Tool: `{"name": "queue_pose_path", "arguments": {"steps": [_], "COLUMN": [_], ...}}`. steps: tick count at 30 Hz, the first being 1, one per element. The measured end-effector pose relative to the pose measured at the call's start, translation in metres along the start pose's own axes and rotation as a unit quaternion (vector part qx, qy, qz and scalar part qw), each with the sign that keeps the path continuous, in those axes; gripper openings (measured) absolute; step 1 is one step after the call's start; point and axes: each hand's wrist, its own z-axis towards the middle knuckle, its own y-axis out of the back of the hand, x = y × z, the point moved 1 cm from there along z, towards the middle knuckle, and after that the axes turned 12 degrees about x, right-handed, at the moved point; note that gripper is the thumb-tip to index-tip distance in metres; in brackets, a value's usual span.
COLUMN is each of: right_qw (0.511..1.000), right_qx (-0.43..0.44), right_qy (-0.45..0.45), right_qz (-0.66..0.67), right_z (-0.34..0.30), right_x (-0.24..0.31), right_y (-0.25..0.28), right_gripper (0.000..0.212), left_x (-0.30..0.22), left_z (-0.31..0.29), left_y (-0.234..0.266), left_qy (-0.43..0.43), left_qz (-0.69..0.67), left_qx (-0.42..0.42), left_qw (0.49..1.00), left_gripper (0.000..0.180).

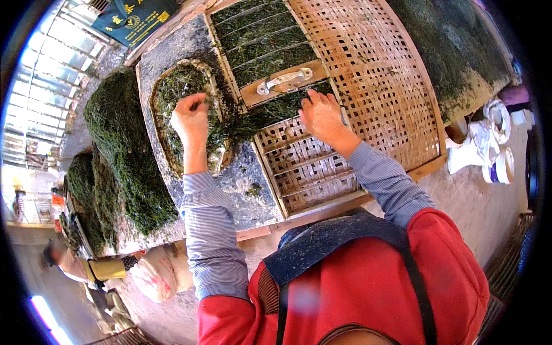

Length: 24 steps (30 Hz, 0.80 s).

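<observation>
My left hand (191, 122) hovers above an oval basin (154, 109), its fingers curled into a pinch; what sits between them, if anything, is too small to make out. Wet, fine green strands resembling algae (178, 83) fill the basin. A dark band of strands (270, 112) stretches from the basin's side across a slatted wooden frame (270, 192). On the band's right part, my right hand (323, 118) has its bent fingers closed on the strands. Just beyond that hand lies a wooden bar with a clear handle (284, 81). Green strands cover the frame's far section; its near section shows bare weave.
A woven bamboo mat (376, 75) adjoins the frame on the right. Green heaps (123, 155) lie left, with more strands (448, 52) at far right. A white bucket (505, 165) stands on the right. Another person (72, 264) is at lower left; a dark green bag (135, 23) lies at the back.
</observation>
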Motion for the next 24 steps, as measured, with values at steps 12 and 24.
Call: {"name": "queue_pose_path", "arguments": {"steps": [12,24], "right_qw": [0.969,0.961], "right_qx": [0.155,0.178], "right_qy": [0.175,0.187], "right_qz": [0.080,0.096], "right_z": [0.017,0.030], "right_x": [0.038,0.049], "right_y": [-0.021,-0.044], "right_gripper": [0.051,0.049], "left_x": [-0.003,-0.070], "left_z": [-0.054,-0.007], "left_y": [-0.029,-0.121], "left_qy": [-0.119,-0.010], "left_qz": [0.411,0.385], "left_qx": [0.263,0.343], "left_qw": [0.865,0.857], "left_gripper": [0.060,0.025]}}
